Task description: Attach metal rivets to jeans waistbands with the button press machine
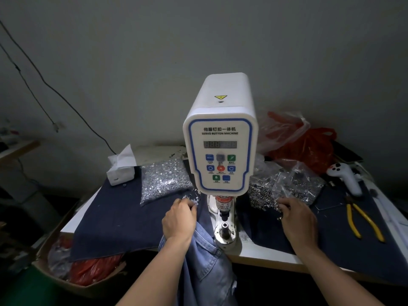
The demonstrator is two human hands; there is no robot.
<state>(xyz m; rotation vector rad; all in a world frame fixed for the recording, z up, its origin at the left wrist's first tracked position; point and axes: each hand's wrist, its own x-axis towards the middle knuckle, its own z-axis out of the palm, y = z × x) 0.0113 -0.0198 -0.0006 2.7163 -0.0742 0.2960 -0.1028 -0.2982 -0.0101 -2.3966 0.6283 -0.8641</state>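
Note:
The white servo button machine (221, 138) stands at the table's middle, its lower die (225, 227) bare. Blue jeans (205, 259) hang over the table's front edge just left of the die. My left hand (180, 217) lies on a small loose pile of silver rivet parts (192, 198), fingertips curled into them. My right hand (297, 215) reaches into a spill of dark ring-shaped rivet parts (262, 195), fingers bent over them. Whether either hand holds a piece is hidden by the fingers.
Bags of silver parts (164, 180) and dark parts (293, 184) flank the machine. Yellow-handled pliers (362, 221), a white controller (345, 177), a tissue box (121, 168) and red plastic bags (309, 146) lie around. A cardboard box (72, 270) sits below left.

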